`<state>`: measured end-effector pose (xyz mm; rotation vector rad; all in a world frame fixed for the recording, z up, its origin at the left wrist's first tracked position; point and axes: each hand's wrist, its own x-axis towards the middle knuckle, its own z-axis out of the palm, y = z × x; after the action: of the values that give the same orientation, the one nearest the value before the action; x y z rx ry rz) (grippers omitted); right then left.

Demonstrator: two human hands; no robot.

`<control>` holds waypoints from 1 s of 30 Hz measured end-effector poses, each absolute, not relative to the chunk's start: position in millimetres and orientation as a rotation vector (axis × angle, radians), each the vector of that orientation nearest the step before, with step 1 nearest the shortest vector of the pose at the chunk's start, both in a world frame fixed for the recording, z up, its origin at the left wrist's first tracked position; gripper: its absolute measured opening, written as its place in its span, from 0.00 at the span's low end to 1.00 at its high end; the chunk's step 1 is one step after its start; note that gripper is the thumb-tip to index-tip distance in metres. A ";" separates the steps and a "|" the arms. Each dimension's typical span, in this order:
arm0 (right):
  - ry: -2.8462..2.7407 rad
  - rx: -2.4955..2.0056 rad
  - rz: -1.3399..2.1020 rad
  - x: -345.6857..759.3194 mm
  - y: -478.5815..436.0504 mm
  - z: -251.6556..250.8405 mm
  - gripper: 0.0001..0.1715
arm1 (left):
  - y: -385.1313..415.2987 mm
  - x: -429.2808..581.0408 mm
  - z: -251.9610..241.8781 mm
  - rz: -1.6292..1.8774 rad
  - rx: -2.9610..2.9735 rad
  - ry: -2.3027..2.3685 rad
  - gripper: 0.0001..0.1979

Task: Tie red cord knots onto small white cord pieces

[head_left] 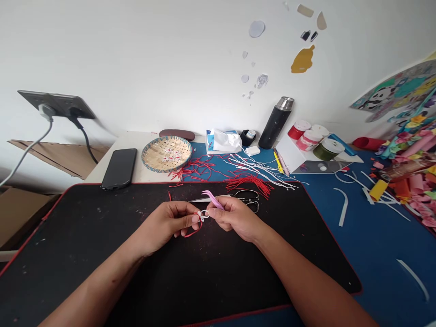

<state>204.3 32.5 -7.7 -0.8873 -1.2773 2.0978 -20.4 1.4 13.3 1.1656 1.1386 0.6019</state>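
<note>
Above the middle of the black mat, my left hand (pixel 173 222) pinches a small loop of red cord (pixel 194 232) and white cord (pixel 203 215). The white loop reaches across to the fingertips of my right hand (pixel 233 214), which touch its far side. Pink tweezers (pixel 211 199) with bent tips sit in my right hand, pointing up and to the left. Behind the hands lies a pair of scissors (pixel 245 197), its blades partly covered by my right hand. The exact form of the knot between my fingers is too small to make out.
Cut red cords (pixel 250 184) and white cords (pixel 262 168) lie behind the black mat (pixel 204 281). A woven basket (pixel 166 154) holds small red-and-white pieces. A phone (pixel 120 168) is at left; a tissue pack (pixel 223 141), thermos (pixel 276 122) and thread spools (pixel 329 152) stand along the back.
</note>
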 end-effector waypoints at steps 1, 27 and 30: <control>-1.279 -0.884 2.102 204.3 32.5 -7.4 0.20 | 1.3 -20.1 13.8 0.604 1.166 1.139 0.21; -1.304 -0.922 2.062 200.5 29.8 -7.9 0.20 | 0.8 -9.1 21.8 0.656 1.180 1.178 0.20; -1.219 -0.927 2.076 200.0 29.9 -5.5 0.21 | 0.8 -9.5 21.2 0.647 1.164 1.167 0.20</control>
<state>200.0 29.9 -5.5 -0.9274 -1.2186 2.0757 -9.5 0.8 21.2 1.1644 1.1670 0.6470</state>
